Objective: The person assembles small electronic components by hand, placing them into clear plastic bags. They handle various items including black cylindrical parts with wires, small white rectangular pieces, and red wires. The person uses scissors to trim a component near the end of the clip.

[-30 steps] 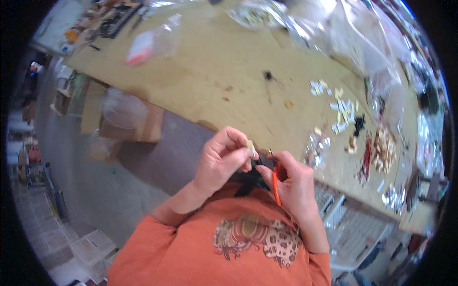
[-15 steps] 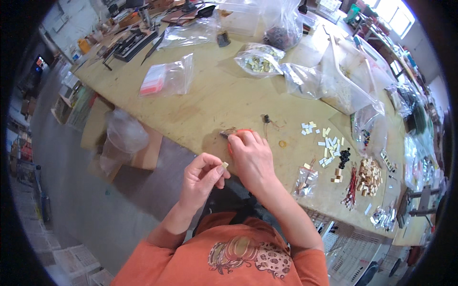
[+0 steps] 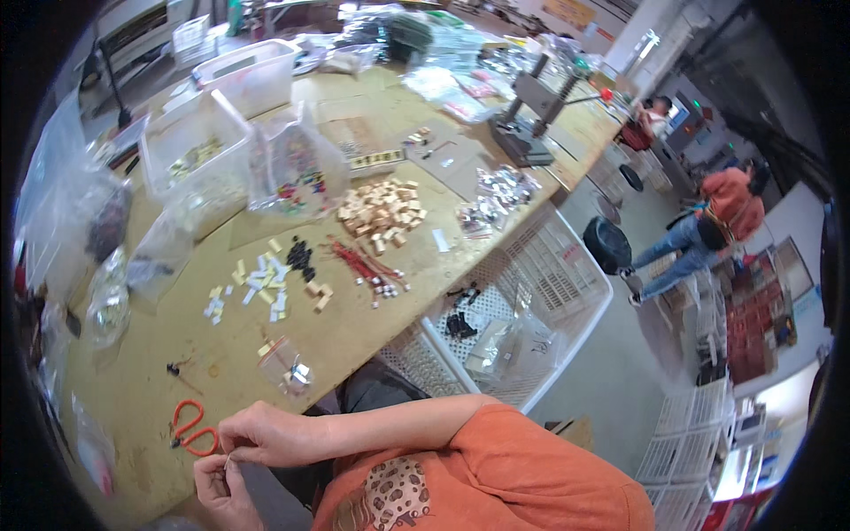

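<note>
My right hand (image 3: 270, 434) and my left hand (image 3: 223, 488) meet at the fingertips in front of my body, past the table's near edge. Both are closed in a pinch around a small pale piece (image 3: 229, 461), mostly hidden by the fingers. Just beyond my hands, scissors with orange handles (image 3: 193, 428) lie on the table, their dark blades toward the left. A small black part with a thin wire (image 3: 181, 372) lies farther off. To the right of it is a small clear bag (image 3: 285, 366) with little parts inside.
On the worktable (image 3: 133, 354) lie white and cream pads (image 3: 266, 281), black parts (image 3: 300, 257), wooden blocks (image 3: 382, 211) and red wires (image 3: 365, 267). Plastic bins (image 3: 197, 146) stand behind. A white crate (image 3: 567, 292) sits below the right edge. Another person (image 3: 722, 221) stands at right.
The view has swung to the right. My right hand has let go of the orange-handled scissors, which now lie on the table, and its fingertips have come to my left hand.
</note>
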`<move>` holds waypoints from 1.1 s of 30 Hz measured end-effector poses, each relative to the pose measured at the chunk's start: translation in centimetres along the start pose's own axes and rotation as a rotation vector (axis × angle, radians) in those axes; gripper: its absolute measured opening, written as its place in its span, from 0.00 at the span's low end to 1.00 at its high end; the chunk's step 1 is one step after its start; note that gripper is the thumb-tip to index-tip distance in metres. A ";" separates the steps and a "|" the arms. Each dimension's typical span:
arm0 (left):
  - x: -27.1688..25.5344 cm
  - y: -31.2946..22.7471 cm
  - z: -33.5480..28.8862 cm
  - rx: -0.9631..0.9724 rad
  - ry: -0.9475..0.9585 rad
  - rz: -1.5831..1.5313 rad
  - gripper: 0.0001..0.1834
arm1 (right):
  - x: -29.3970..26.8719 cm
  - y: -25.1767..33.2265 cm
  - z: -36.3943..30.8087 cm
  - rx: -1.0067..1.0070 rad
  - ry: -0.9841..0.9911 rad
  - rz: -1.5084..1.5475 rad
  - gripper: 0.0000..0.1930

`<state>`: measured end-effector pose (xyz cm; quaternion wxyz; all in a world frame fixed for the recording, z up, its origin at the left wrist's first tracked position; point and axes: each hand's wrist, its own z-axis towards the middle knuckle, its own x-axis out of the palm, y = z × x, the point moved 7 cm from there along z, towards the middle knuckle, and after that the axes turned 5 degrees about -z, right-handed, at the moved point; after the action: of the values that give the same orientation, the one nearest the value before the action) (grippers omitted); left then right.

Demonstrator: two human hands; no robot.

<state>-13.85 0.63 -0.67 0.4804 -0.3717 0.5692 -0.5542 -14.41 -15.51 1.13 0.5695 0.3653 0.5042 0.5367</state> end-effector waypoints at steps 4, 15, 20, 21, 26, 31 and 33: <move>2.4 -0.7 0.9 -0.037 0.050 -0.121 0.05 | -2.0 0.0 -2.1 0.058 -0.080 0.028 0.07; 8.6 -2.6 2.3 -0.037 0.048 -0.048 0.03 | -6.5 -1.3 -6.0 0.017 -0.354 0.186 0.03; 9.6 -3.9 2.8 -0.118 0.045 -0.315 0.10 | -7.2 -1.1 -7.1 0.256 -0.334 0.541 0.01; 8.8 -3.7 3.2 -0.108 0.013 -0.378 0.11 | -7.4 -1.1 -7.2 0.293 -0.342 0.609 0.01; 8.0 -2.1 2.9 -0.129 0.112 -0.367 0.13 | -7.5 -2.8 -7.1 0.368 -0.335 0.801 0.05; 10.4 -2.6 2.4 -0.112 0.274 -0.478 0.15 | -6.4 -3.3 -6.6 0.411 -0.288 0.774 0.05; 10.1 -2.3 2.4 -0.069 0.221 -0.513 0.12 | -6.1 -3.2 -6.4 0.408 -0.255 0.683 0.05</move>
<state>-14.42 -9.90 0.39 0.2467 -0.4572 0.5238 -0.6751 -19.25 -22.77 -2.29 0.3326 0.6806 0.3754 0.5341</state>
